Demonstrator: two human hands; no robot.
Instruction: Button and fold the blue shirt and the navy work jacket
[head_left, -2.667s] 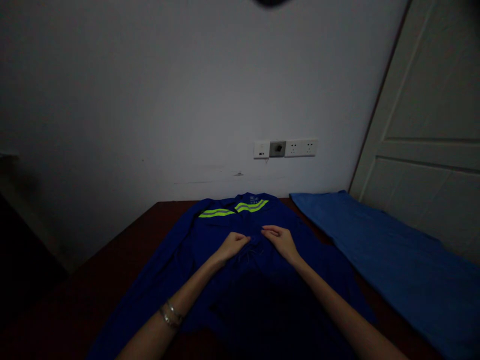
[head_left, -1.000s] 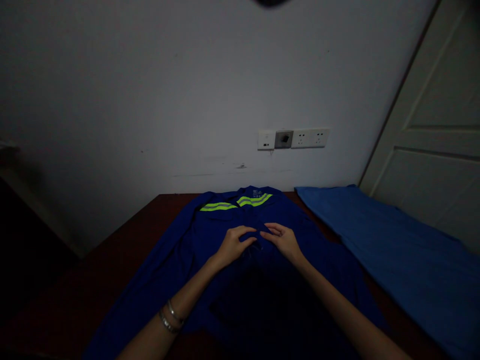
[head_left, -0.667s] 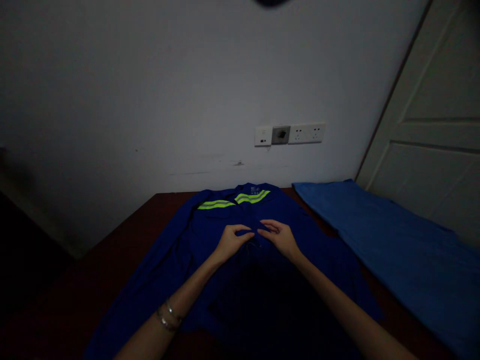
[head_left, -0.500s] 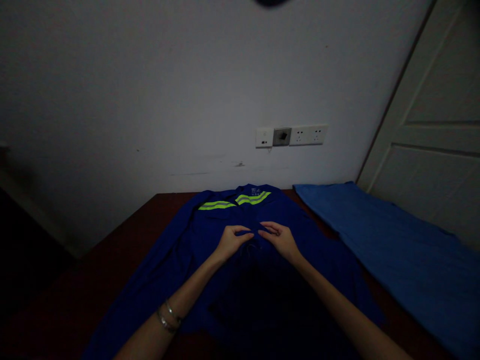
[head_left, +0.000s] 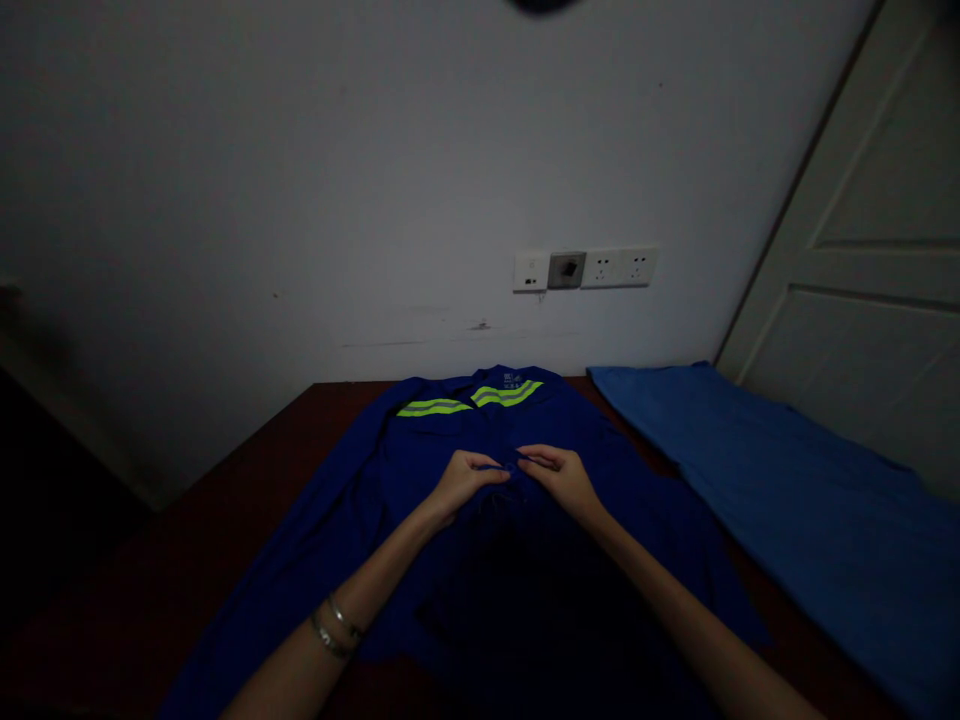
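Observation:
A dark blue long-sleeved work jacket (head_left: 427, 450) with yellow-green and grey reflective stripes lies spread on the table, collar towards the wall. My left hand (head_left: 465, 482) pinches the jacket's front near its middle between thumb and fingers. Just to its right, my right hand (head_left: 559, 477) pinches the same front cloth, the fingertips of both hands a small gap apart. A small round shape, perhaps a button, shows faintly between them. Below the hands, the lower front of the jacket is lost in deep shadow.
The dark red-brown table (head_left: 262, 470) meets a pale wall (head_left: 225, 200). A lighter blue cloth (head_left: 757, 450) lies flat along the right side. Sockets and a switch (head_left: 585, 269) are set in the wall above. A panelled door (head_left: 870, 330) stands at the right.
Both hands stay at the jacket's front with only slight finger movement. The small round shape between the fingertips shows more clearly now.

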